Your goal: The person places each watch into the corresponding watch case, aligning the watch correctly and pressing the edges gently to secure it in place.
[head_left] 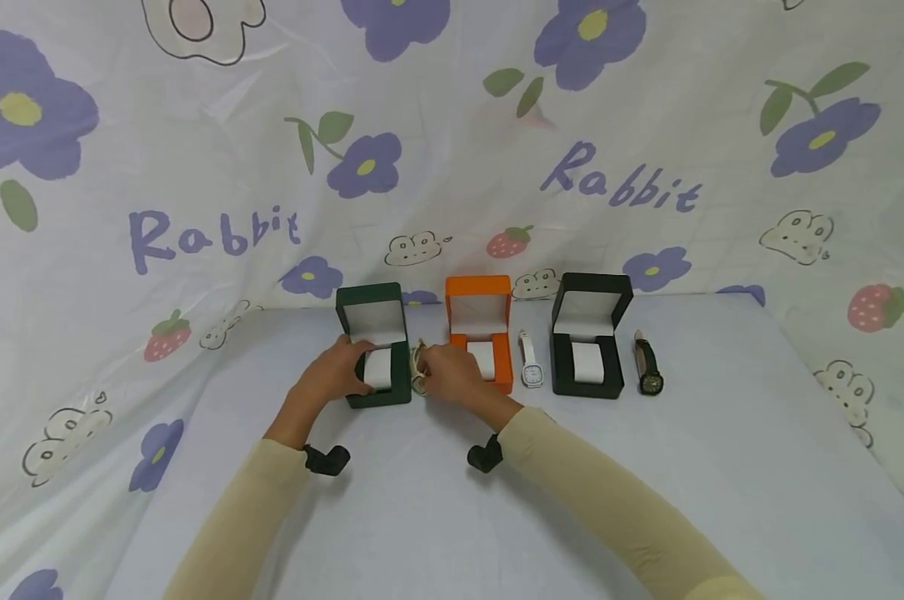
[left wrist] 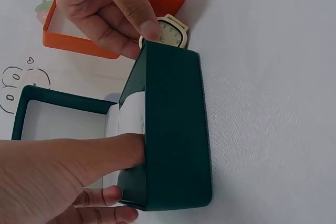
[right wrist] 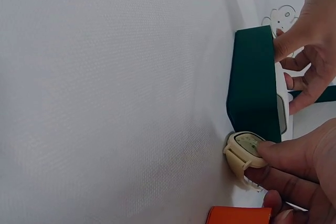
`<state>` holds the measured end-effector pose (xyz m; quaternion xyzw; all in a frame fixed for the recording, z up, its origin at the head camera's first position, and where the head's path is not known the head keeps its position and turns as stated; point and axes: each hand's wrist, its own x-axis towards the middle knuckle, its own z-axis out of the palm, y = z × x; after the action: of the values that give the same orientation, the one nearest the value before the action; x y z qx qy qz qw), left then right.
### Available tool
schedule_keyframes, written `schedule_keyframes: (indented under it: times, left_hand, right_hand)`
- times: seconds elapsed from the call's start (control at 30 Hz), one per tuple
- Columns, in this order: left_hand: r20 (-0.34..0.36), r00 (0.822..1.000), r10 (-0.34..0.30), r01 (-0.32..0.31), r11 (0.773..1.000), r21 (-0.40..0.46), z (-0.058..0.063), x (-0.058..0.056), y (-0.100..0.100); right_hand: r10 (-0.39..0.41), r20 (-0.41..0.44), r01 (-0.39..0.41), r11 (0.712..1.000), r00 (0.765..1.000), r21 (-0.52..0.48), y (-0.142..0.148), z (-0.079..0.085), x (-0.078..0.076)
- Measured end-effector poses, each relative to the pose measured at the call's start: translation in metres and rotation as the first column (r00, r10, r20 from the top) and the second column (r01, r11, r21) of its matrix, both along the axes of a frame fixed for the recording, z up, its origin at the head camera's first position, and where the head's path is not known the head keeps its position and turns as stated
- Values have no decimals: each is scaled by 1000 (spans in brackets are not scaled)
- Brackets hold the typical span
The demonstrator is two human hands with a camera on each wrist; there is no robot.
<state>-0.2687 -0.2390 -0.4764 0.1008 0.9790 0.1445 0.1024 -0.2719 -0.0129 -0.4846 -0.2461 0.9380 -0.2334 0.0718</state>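
Note:
A green watch box (head_left: 399, 392) stands with its lid up, a white cushion (head_left: 378, 369) inside. My left hand (head_left: 337, 369) reaches into it from the left, thumb and fingers pinching the cushion; its fingertips are partly hidden by the box wall. Beside the box's right side, my right hand (head_left: 454, 372) pinches a cream watch (right wrist: 239, 156), thumb on the dial and fingers behind. The watch is close against the green box, its strap partly covered by the fingers.
To the right stand an open orange watch box (head_left: 503, 367), a white watch (head_left: 530, 367), an open black watch box (head_left: 611, 375) and a dark watch (head_left: 649, 371). All are on the white table (head_left: 422, 525), before a patterned cloth backdrop (head_left: 437, 108).

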Motion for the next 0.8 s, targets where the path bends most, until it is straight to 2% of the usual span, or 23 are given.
schedule_keyframes:
  times: [0.23, 0.37, 0.43, 0.53, 0.63, 0.8]
  left_hand:
    - [-52, 999, 2, -1, 1000, 22, -3, 3, 0]
    - [-120, 993, 6, -4, 1000, 19, -6, 8, 0]
    - [-173, 985, -2, -1, 1000, -20, -8, 11, -1]
    - [-267, 963, -30, 2, 995, -104, -10, 14, -1]
    - [-364, 929, -71, 7, 984, -176, -12, 16, -2]
    - [-463, 879, -110, 29, 983, -179, -15, 21, -6]
  right_hand:
    - [-31, -2, 31, 999, 1000, -11, 0, -2, 0]
    - [-49, 7, 49, 997, 999, -63, 2, -5, 0]
    - [-56, 18, 58, 993, 998, -106, 3, -6, 0]
    - [-69, 40, 76, 980, 997, -182, 7, -7, 1]
    - [-69, 74, 86, 959, 995, -269, 12, -7, 1]
    - [-55, 137, 108, 903, 989, -415, 18, -4, 4]
